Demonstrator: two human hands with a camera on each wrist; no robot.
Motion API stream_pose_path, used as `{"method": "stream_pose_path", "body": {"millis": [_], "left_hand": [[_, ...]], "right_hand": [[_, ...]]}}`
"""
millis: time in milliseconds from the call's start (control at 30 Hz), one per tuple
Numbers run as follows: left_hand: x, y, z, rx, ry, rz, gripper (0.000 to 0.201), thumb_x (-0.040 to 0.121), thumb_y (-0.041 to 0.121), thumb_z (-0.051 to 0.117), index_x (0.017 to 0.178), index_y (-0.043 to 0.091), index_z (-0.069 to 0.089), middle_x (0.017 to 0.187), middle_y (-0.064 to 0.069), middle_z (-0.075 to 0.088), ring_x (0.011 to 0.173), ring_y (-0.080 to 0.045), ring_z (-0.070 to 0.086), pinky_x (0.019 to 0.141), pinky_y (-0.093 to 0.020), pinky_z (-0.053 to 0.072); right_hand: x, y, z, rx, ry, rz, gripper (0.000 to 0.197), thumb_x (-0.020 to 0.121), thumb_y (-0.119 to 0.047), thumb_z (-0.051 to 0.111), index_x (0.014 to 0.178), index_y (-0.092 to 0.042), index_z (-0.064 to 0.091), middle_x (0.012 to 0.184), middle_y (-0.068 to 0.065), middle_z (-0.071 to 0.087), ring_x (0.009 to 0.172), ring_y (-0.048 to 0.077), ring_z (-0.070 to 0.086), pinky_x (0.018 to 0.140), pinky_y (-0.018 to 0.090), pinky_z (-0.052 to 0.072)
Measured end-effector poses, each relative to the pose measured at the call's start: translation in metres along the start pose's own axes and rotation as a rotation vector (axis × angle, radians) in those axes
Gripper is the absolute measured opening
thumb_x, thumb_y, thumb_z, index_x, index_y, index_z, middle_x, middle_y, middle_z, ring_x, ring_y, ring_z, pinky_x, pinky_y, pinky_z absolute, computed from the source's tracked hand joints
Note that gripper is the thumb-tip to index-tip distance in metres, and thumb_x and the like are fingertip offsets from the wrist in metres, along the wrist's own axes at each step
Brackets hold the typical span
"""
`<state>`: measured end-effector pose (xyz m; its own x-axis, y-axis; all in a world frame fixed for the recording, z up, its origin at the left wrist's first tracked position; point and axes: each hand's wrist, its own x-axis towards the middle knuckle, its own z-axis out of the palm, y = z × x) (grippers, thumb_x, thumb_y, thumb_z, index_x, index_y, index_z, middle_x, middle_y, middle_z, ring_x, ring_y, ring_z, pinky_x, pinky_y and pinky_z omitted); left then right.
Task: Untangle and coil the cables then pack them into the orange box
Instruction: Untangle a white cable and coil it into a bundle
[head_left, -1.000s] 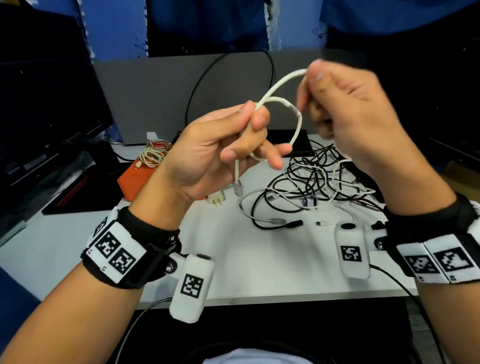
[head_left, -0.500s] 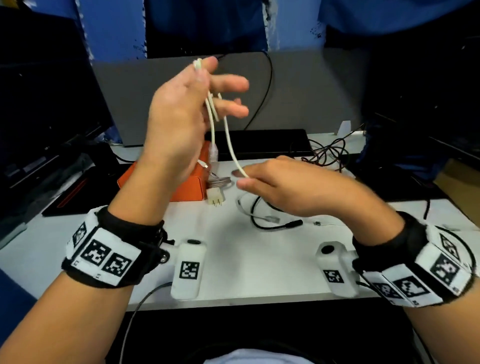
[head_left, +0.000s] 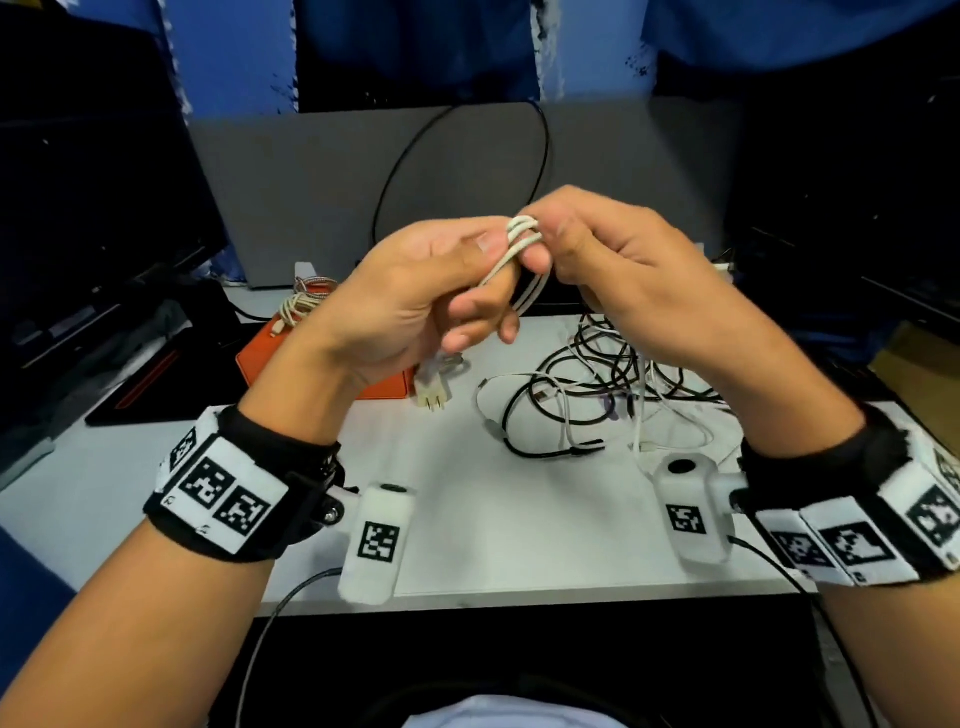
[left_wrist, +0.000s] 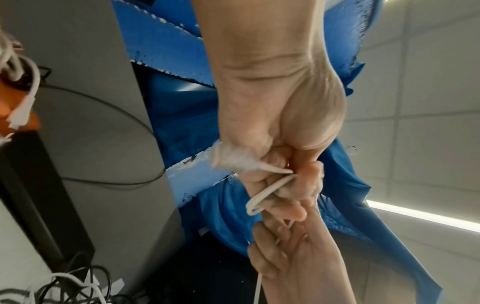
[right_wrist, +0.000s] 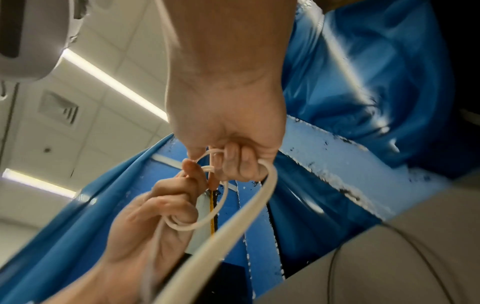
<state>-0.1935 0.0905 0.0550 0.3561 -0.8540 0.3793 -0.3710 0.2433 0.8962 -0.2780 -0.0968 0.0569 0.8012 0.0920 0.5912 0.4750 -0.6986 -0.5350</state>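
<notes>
A white cable (head_left: 524, 244) is wound in a few loops, held up above the table between both hands. My left hand (head_left: 441, 291) pinches the loops with thumb and curled fingers. My right hand (head_left: 613, 260) grips the same cable at the top, fingers curled round it. In the right wrist view the white cable (right_wrist: 244, 209) loops past both hands; in the left wrist view the white cable (left_wrist: 265, 193) bends between the fingers. The orange box (head_left: 260, 358) sits behind my left wrist, with a coiled beige cable (head_left: 301, 301) on it. A tangle of black and white cables (head_left: 597, 379) lies on the table.
A white plug (head_left: 434, 387) lies beside the orange box. A grey panel (head_left: 311, 171) stands at the back with a black cable (head_left: 395, 171) looping across it. A dark monitor (head_left: 78, 234) stands at the left. The white table (head_left: 493, 530) runs to its front edge below my wrists.
My left hand has come down from its raised position and my right hand has risen from the table; both now meet on the white cable, which is gathered into tighter loops.
</notes>
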Motion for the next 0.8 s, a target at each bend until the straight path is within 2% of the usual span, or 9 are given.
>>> {"method": "stream_pose_path", "body": {"millis": [33,100,133,200,333,500,600,700,800], "left_hand": [[0.0,-0.001,0.002,-0.058,-0.018,0.003,0.031,0.108,0.013,0.028,0.105,0.002,0.056,0.057,0.007,0.042,0.043,-0.008,0.045,0.072,-0.03,0.049],[0.001,-0.005,0.005,-0.182,-0.06,-0.012,0.028,0.106,0.011,0.027,0.102,0.005,0.055,0.059,0.007,0.046,0.046,-0.008,0.05,0.076,-0.03,0.051],[0.002,-0.006,0.007,-0.249,-0.073,-0.033,0.027,0.106,0.011,0.028,0.1,0.006,0.054,0.059,0.006,0.046,0.045,-0.008,0.048,0.074,-0.03,0.05],[0.003,-0.007,0.01,-0.343,-0.084,-0.088,0.032,0.106,0.017,0.029,0.094,0.007,0.057,0.056,0.006,0.042,0.04,-0.008,0.04,0.067,-0.029,0.048],[0.005,-0.003,0.014,-0.368,-0.015,-0.07,0.04,0.11,0.024,0.027,0.089,0.01,0.058,0.051,0.01,0.032,0.038,-0.005,0.03,0.061,-0.026,0.047],[0.003,0.002,0.018,-0.604,-0.035,0.02,0.037,0.11,0.02,0.021,0.1,0.007,0.053,0.053,0.01,0.053,0.045,-0.005,0.053,0.076,-0.026,0.053],[0.002,0.005,0.017,-0.639,-0.103,-0.002,0.045,0.107,0.02,0.025,0.109,0.0,0.065,0.05,0.007,0.054,0.041,-0.005,0.051,0.075,-0.026,0.053],[0.002,0.01,0.021,-0.673,-0.094,0.042,0.044,0.109,0.019,0.02,0.101,0.002,0.059,0.048,0.008,0.051,0.04,-0.005,0.051,0.081,-0.028,0.055],[0.005,0.016,0.022,-0.797,0.011,0.16,0.045,0.11,0.018,0.018,0.119,-0.009,0.053,0.052,0.0,0.053,0.049,-0.013,0.059,0.098,-0.034,0.054]], "right_hand": [[0.0,-0.002,0.0,0.013,0.0,0.004,0.029,0.11,-0.039,0.043,0.092,-0.028,0.063,0.07,-0.014,0.058,0.062,-0.001,0.05,0.062,0.017,0.037],[0.001,-0.005,0.0,-0.022,0.03,-0.005,0.03,0.108,-0.041,0.047,0.083,-0.034,0.063,0.07,-0.013,0.061,0.064,0.004,0.051,0.063,0.024,0.039],[0.001,-0.005,-0.001,-0.043,0.055,-0.02,0.03,0.106,-0.044,0.05,0.08,-0.036,0.064,0.072,-0.008,0.064,0.066,0.009,0.054,0.065,0.031,0.042],[0.0,-0.005,-0.003,-0.059,0.089,-0.032,0.032,0.104,-0.044,0.055,0.076,-0.037,0.067,0.07,-0.009,0.065,0.064,0.008,0.053,0.063,0.027,0.04],[0.001,-0.004,-0.001,-0.082,0.114,-0.068,0.038,0.108,-0.038,0.049,0.084,-0.014,0.068,0.073,-0.008,0.057,0.069,0.005,0.05,0.068,0.022,0.039],[0.001,-0.005,0.003,-0.018,0.128,-0.035,0.037,0.113,-0.032,0.037,0.083,-0.016,0.051,0.072,-0.01,0.052,0.064,0.004,0.046,0.063,0.025,0.038],[-0.001,-0.007,0.0,-0.054,0.109,-0.029,0.037,0.112,-0.033,0.038,0.082,-0.016,0.051,0.071,-0.01,0.053,0.065,0.003,0.048,0.063,0.026,0.04],[0.001,-0.01,0.002,0.052,0.108,-0.05,0.037,0.113,-0.032,0.036,0.082,-0.018,0.049,0.067,-0.013,0.049,0.058,0.003,0.042,0.057,0.021,0.035],[0.003,-0.005,0.005,0.187,0.076,0.05,0.038,0.113,-0.031,0.035,0.096,-0.003,0.052,0.064,-0.01,0.041,0.051,0.003,0.035,0.048,0.016,0.031]]}}
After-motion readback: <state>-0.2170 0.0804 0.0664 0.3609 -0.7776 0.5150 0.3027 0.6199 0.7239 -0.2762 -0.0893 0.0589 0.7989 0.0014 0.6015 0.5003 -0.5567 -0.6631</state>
